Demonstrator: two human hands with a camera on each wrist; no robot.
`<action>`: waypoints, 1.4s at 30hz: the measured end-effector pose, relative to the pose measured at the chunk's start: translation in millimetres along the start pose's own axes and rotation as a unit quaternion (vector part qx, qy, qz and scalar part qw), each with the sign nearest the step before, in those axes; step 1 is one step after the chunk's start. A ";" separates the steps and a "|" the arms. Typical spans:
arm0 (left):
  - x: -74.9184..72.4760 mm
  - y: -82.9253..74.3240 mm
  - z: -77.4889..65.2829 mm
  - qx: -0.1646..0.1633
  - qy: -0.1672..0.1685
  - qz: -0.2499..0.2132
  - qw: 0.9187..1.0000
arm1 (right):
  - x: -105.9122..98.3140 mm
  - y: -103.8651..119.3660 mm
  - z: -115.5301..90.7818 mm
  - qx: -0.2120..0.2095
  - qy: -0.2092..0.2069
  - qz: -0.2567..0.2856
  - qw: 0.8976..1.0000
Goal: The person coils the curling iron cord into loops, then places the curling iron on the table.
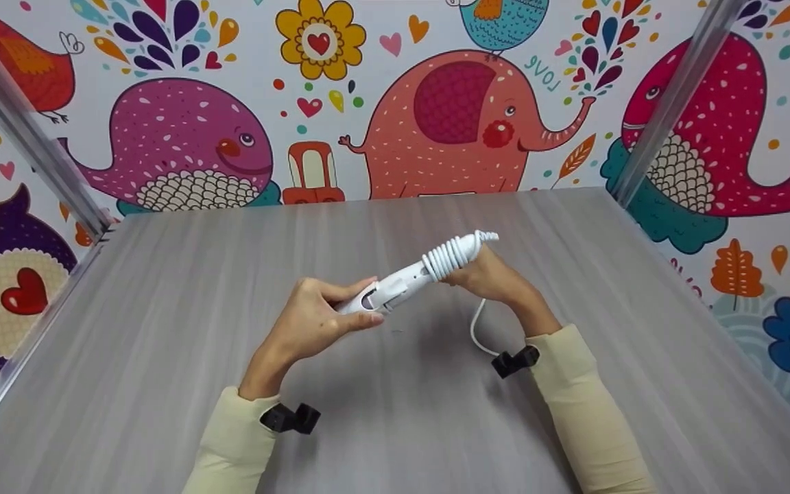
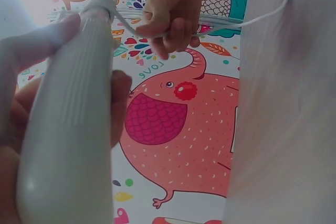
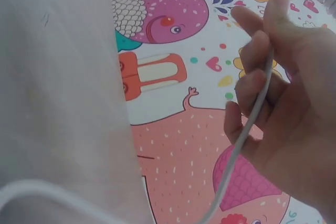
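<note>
Above the surface (image 1: 162, 357), left hand (image 1: 313, 315): our fingers grip the white device (image 1: 403, 287).
Right hand (image 3: 294, 93): our curled fingers pinch its cord (image 3: 245, 135).

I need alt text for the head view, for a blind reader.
The left hand grips a white device, cord wound round its far end; the right hand, at that end, holds the cord. Below is a grey table; behind it, a wall with cartoon animals.

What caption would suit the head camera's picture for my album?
Above a grey table, the left hand grips a white handheld device while the right hand holds its partly coiled cord.
</note>
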State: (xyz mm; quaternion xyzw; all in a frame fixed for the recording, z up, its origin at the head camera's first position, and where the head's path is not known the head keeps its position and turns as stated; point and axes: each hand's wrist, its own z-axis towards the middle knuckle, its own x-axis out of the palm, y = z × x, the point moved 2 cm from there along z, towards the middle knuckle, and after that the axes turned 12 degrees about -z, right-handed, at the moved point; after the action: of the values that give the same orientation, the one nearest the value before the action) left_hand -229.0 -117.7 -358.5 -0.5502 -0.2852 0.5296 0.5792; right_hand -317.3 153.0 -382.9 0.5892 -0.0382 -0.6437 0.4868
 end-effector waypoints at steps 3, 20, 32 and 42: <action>0.3 -1.9 -2.0 0.008 0.035 0.025 0.999 | -4.1 -2.6 -1.9 -0.018 -0.007 -0.020 1.000; 18.0 -9.0 -12.8 0.077 0.094 0.274 0.954 | -21.7 23.8 -8.4 0.044 0.042 -0.122 0.991; 23.3 -2.5 -5.3 0.047 -0.035 0.359 0.932 | -17.4 64.9 -15.0 0.027 -0.025 -0.217 0.976; 21.4 -5.1 -4.9 0.025 -0.140 0.317 0.938 | -6.6 72.7 -12.1 -0.054 -0.077 -0.179 0.979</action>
State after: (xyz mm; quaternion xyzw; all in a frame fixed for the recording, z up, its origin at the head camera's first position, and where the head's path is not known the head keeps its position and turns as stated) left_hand -217.1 -98.7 -360.2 -0.5174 -0.1607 0.7645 0.3493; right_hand -266.5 125.7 -336.5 0.5076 0.0652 -0.7652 0.3906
